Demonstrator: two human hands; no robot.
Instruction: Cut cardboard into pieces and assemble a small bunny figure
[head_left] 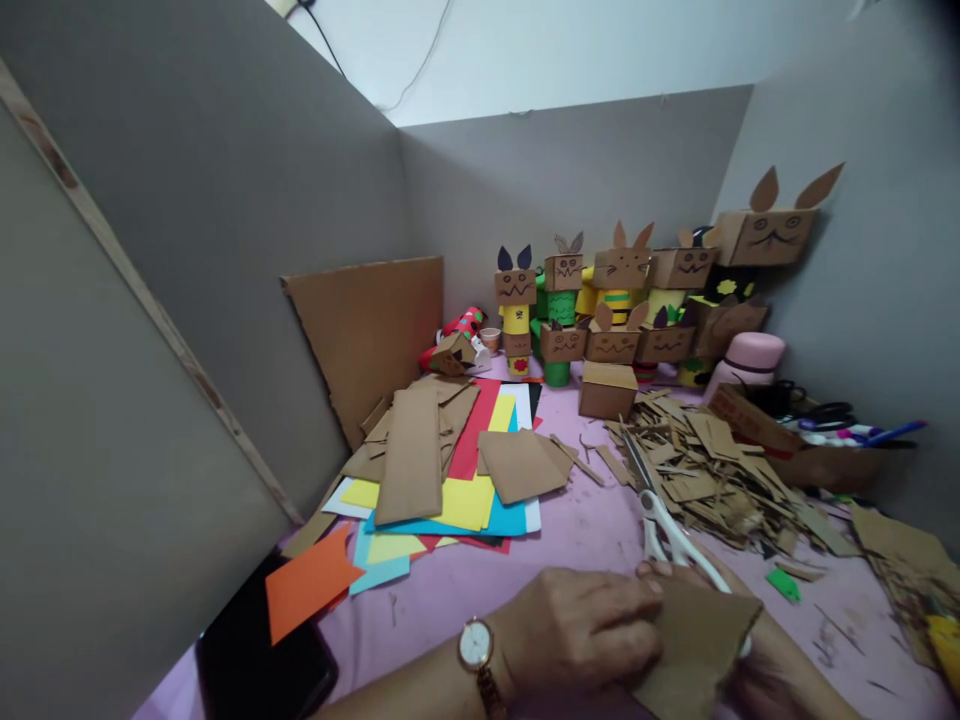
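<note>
Near the bottom, my left hand (581, 625), with a watch (476, 645) on its wrist, is closed on a piece of brown cardboard (697, 645). My right hand (780, 665) is partly hidden behind this cardboard. It is closed around white-handled scissors (679, 535), whose blades point up and away from me towards the heap of scraps. The cardboard piece covers part of the handles and most of my right fingers. No cardboard lies between the visible blades.
Cardboard scraps (709, 470) heap up at the right, beside a box of pens (832, 460) and a pink bottle (750, 365). Coloured paper (461, 505) with cardboard pieces (411, 455) lies left. Several cardboard animal figures (622, 268) stand behind. A dark phone-like slab (262, 660) lies front left.
</note>
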